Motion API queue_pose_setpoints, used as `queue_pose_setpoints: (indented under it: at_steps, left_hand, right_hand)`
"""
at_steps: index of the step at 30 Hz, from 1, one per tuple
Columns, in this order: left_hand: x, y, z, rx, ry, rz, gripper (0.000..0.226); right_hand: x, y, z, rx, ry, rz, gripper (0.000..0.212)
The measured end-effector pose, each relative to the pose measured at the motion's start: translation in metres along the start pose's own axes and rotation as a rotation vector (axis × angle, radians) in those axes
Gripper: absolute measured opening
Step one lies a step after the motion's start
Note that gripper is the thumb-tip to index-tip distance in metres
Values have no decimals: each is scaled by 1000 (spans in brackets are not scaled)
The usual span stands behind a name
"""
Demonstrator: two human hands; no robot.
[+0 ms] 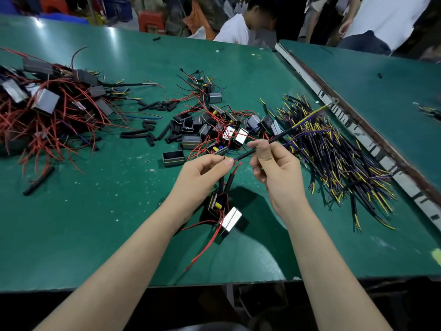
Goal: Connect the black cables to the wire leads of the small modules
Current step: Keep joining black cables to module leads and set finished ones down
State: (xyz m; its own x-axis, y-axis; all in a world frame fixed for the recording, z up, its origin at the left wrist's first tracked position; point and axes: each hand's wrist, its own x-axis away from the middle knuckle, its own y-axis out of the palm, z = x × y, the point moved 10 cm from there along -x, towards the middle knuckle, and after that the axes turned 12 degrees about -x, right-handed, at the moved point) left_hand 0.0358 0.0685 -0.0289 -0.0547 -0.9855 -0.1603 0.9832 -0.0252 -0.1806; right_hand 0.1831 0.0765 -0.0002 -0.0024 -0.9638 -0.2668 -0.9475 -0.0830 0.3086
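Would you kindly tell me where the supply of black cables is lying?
The pile of black cables lies on the green table, right of the right hand, beside the metal rail.

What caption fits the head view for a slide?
Left hand pinches a module lead while right hand holds a black cable to it.

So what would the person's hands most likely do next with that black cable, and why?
Probably bring the two wire ends together and twist them. The right hand holds a black cable whose near end points at the left hand, which pinches a thin lead coming up from the small module below. The ends look close but not yet joined, though that spot is small.
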Motion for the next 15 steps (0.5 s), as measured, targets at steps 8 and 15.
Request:
queue_pose_setpoints:
  at_steps: [8, 15]
  left_hand:
    - [-3, -10, -3, 19, -22, 93, 20]
    - [-2, -19, -1, -12, 14, 173, 16]
  right_hand:
    - [3, 5, -6, 166, -92, -55, 21]
    - [7, 7, -10, 302, -184, -13, 15]
